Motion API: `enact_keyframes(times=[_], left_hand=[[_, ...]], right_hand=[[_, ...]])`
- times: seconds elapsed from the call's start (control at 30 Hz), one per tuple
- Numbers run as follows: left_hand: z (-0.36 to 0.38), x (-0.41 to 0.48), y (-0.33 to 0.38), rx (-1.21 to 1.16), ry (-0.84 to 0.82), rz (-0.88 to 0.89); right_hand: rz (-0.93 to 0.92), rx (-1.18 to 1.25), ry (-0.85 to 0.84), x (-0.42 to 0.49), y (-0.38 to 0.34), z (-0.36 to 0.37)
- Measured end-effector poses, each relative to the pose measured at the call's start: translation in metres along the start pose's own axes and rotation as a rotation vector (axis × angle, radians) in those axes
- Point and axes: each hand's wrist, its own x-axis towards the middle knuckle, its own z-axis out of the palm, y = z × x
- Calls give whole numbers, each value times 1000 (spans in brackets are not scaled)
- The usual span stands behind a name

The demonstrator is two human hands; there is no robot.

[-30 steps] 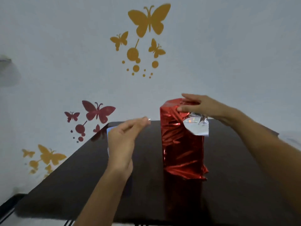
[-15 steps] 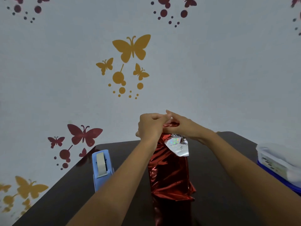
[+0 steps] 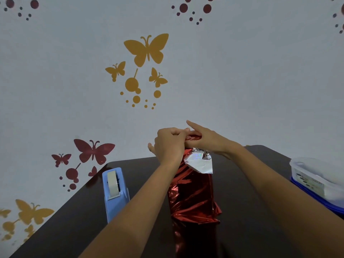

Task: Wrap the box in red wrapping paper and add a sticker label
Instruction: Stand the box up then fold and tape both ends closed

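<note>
Box (image 3: 192,185) in crinkled red wrapping paper (image 3: 193,207) stands upright on a dark table (image 3: 251,229), with a blue tape dispenser (image 3: 114,192) to its left. Both hands meet on its top: the left hand (image 3: 168,144) curls its fingers over the paper, grip unclear, while the right hand (image 3: 206,139) presses flat, fingers straight.

We face a plain, pale grey-white painted wall (image 3: 251,75) that fills most of the view. Near its middle we see a cluster of mustard-yellow butterfly wall stickers (image 3: 147,50) with round dots trailing beneath. Lower on the left is a group of dark red butterfly stickers (image 3: 94,150), also with dots, and a second set of yellow butterflies (image 3: 32,211) sits near the bottom left corner. More dark red dots (image 3: 186,8) run along the top edge. Below stands a dark brown, glossy flat table top (image 3: 70,235), showing faint reflections. We find the light soft and even.
</note>
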Motion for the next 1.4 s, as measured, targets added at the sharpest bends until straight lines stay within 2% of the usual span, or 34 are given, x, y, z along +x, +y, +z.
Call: enact_keyframes(times=[0.17,0.57,0.87,1.27,1.4], left_hand=[[-2,7,4,-196,-10,-54],[-3,6,13,-450,-154,-256],[-1,14,0,-328,-63,-345],[3,12,-6,-117,18,-227],[0,8,-3,-90,35,-249]], right_hand=[[7,-3,-9,2,1,0],[-9,-12,-8,2,-1,1],[4,-3,4,0,-1,-1],[-27,-12,-16,4,2,-1],[-24,-9,-30,5,1,0]])
